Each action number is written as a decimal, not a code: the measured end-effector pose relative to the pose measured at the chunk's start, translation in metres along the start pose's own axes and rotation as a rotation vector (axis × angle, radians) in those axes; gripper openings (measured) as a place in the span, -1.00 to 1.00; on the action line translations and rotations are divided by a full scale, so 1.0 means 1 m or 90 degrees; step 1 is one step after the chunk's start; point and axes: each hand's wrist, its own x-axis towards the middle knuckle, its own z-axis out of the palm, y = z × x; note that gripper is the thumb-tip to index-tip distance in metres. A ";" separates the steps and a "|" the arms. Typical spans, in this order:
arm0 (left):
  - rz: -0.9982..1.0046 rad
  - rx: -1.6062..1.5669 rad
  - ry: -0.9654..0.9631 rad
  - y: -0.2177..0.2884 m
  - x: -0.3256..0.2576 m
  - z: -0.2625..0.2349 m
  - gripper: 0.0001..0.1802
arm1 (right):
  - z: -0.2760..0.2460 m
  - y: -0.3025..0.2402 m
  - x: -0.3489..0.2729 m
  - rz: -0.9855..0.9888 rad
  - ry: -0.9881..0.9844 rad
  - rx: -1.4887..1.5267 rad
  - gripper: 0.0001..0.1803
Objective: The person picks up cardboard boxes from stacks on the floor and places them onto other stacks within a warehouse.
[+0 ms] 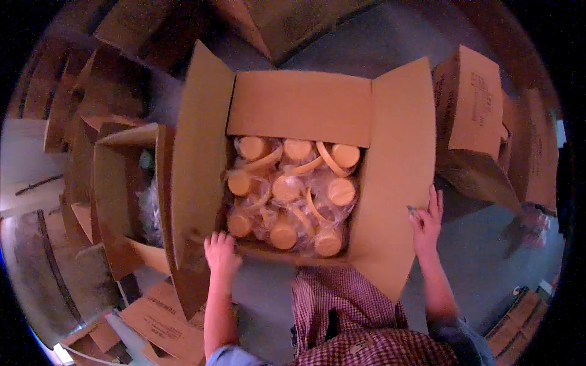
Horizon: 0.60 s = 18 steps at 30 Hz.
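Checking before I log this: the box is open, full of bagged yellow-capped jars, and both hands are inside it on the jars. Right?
Not quite. The head view shows the left hand and right hand on the flaps of the box, not on the jars. The rest is right.

The open carton [305, 110] is plain brown cardboard, as are the cartons [470, 104] around it. Inside, the bottles [287, 189] have pale yellow-cream caps and handles under clear wrap. The person's shirt [354, 317] is red-and-white check. The floor [488, 244] is grey-blue.
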 end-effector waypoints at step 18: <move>0.068 0.007 0.081 -0.063 -0.064 0.077 -0.78 | 0.044 -0.037 -0.061 0.302 -0.078 0.171 -0.83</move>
